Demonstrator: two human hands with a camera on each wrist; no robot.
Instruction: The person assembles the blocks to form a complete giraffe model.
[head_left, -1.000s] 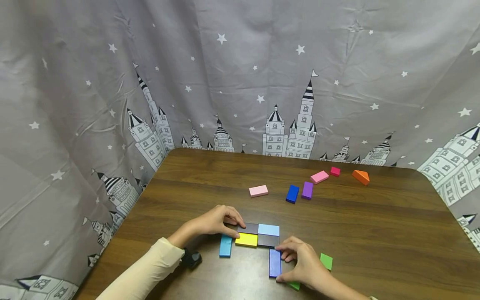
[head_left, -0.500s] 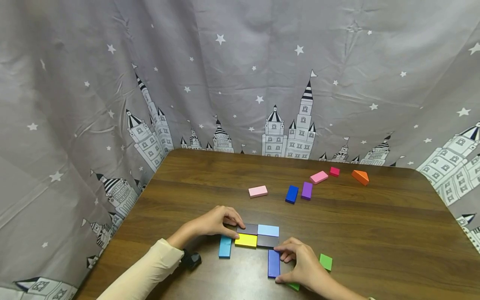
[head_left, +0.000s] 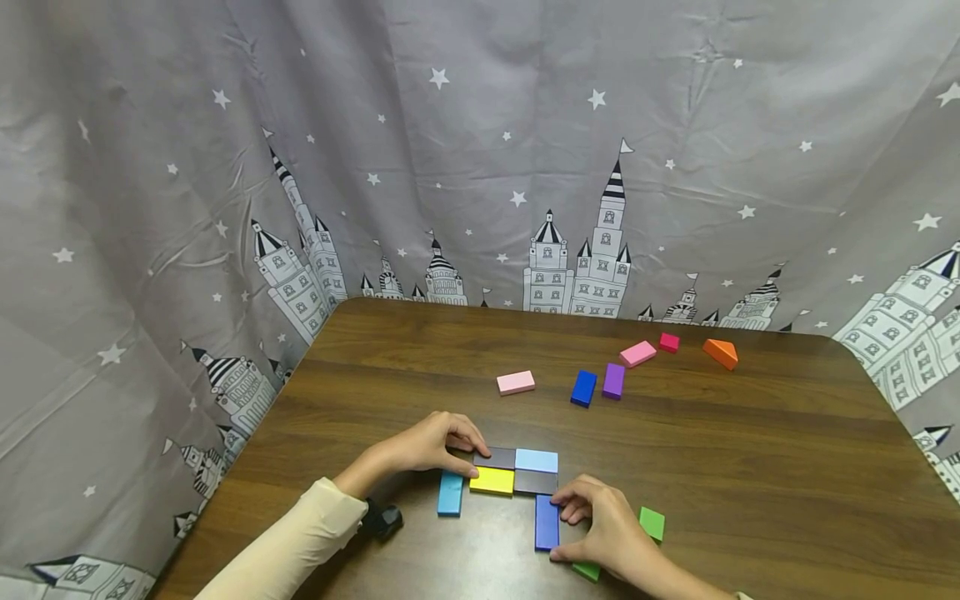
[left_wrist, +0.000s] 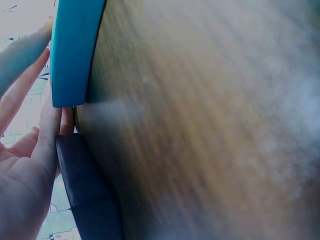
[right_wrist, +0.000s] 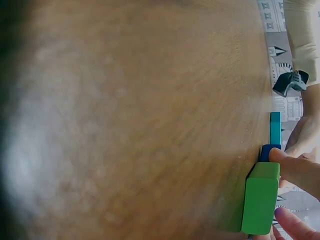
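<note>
The right hand [head_left: 611, 527] pinches the violet-blue block [head_left: 546, 523] to its left, long axis toward the far edge of the tabletop [head_left: 757, 450]; the left hand [head_left: 431, 442], unclenched, touches the yellow block [head_left: 492, 480].

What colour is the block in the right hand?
The block is blue, clearest in the head view.

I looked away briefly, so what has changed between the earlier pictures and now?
The right hand slid the violet-blue block slightly forward, closer to the dark block ahead. Nothing was newly gripped or released. The left hand stays touching the yellow block; the other blocks look unmoved.
</note>
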